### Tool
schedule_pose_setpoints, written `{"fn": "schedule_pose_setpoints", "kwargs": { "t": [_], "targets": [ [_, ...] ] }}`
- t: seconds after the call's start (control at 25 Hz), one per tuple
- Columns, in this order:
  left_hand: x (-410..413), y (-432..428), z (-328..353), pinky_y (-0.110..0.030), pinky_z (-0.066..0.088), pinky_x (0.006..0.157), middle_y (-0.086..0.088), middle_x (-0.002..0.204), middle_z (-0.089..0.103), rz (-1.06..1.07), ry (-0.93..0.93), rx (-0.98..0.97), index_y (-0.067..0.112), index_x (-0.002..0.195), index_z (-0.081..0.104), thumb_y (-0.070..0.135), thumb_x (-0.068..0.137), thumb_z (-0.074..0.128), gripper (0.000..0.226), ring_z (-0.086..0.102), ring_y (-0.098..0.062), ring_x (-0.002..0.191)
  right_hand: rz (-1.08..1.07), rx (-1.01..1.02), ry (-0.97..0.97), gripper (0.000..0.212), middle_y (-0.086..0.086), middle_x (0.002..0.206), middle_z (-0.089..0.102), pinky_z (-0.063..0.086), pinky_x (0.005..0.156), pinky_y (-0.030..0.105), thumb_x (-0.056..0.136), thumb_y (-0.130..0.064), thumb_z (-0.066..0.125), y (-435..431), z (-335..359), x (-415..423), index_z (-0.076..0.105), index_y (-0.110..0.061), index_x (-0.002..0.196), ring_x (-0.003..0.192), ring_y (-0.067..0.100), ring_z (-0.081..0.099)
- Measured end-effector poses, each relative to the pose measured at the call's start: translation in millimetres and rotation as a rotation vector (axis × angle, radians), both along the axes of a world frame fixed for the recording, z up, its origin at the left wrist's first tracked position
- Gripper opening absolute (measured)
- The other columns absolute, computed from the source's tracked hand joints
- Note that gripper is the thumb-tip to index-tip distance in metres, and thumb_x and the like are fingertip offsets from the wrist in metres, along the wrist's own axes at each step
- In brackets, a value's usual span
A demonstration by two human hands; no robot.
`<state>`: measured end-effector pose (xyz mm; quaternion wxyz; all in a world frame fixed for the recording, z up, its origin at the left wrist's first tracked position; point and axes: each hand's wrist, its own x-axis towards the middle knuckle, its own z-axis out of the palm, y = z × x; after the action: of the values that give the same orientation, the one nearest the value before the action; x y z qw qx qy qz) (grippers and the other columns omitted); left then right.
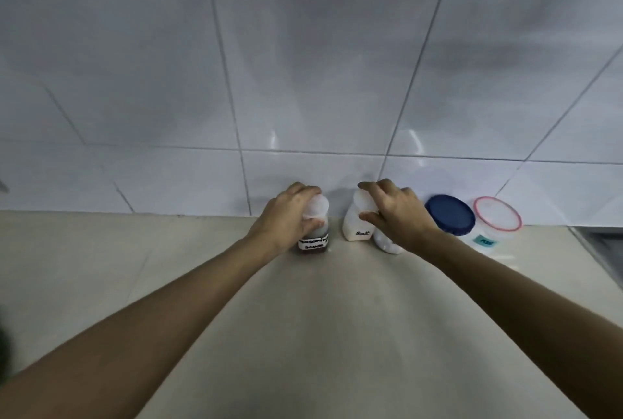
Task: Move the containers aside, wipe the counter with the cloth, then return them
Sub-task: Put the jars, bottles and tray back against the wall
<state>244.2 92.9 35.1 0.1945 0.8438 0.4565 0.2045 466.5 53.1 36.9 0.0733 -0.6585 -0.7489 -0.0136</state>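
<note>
Several containers stand in a row against the tiled wall on the beige counter (303,317). My left hand (286,216) grips the top of a small jar of dark seasoning sauce (313,245) with a white lid. My right hand (394,213) grips the white lid of the jar labelled Salt (357,226). Another white container (387,245) sits partly hidden under my right wrist. To the right stand a tub with a dark blue lid (450,214) and a clear tub with a pink-rimmed lid (497,213). No cloth is in view.
The white tiled wall (303,81) rises directly behind the containers. A metal sink edge (600,250) shows at the far right. The counter stretches left and toward me.
</note>
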Motion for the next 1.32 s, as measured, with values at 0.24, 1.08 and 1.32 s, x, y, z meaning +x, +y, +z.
{"fn": "schedule_pose_setpoints", "kwargs": {
  "t": [0.24,1.08,1.32],
  "targets": [
    [47.7,18.5,-9.6,-0.033,0.046,0.093,-0.007,0.127,0.050,0.027,0.034,0.100,0.014,0.125,0.055,0.023,0.085,0.069,0.044,0.059,-0.027,0.105,-0.031,-0.005,0.073,0.059,0.020,0.130,0.046,0.047,0.091,0.047,0.089,-0.029,0.063,12.5,-4.9,4.2,0.039,-0.015,0.141,0.100,0.039,0.059],
    [-237.1,-231.8,-72.6,-0.034,0.051,0.073,-0.005,0.091,0.062,0.255,0.093,-0.055,0.015,0.089,0.065,0.023,0.086,0.047,0.020,0.059,-0.026,0.082,0.253,-0.264,0.432,0.015,0.002,0.092,0.063,0.050,0.074,0.033,0.088,-0.021,0.064,-132.7,-59.9,-228.0,0.065,-0.014,0.101,0.083,0.023,0.062],
    [-404.9,-294.2,-68.1,-0.028,0.043,0.068,0.002,0.079,0.063,0.893,-0.195,0.013,0.016,0.079,0.062,0.022,0.086,0.051,0.014,0.053,-0.014,0.077,0.314,-0.582,0.697,0.025,0.000,0.101,0.059,0.040,0.072,0.011,0.088,-0.027,0.065,-126.6,-50.5,-414.3,0.060,-0.014,0.109,0.083,0.004,0.058]
  ]
}}
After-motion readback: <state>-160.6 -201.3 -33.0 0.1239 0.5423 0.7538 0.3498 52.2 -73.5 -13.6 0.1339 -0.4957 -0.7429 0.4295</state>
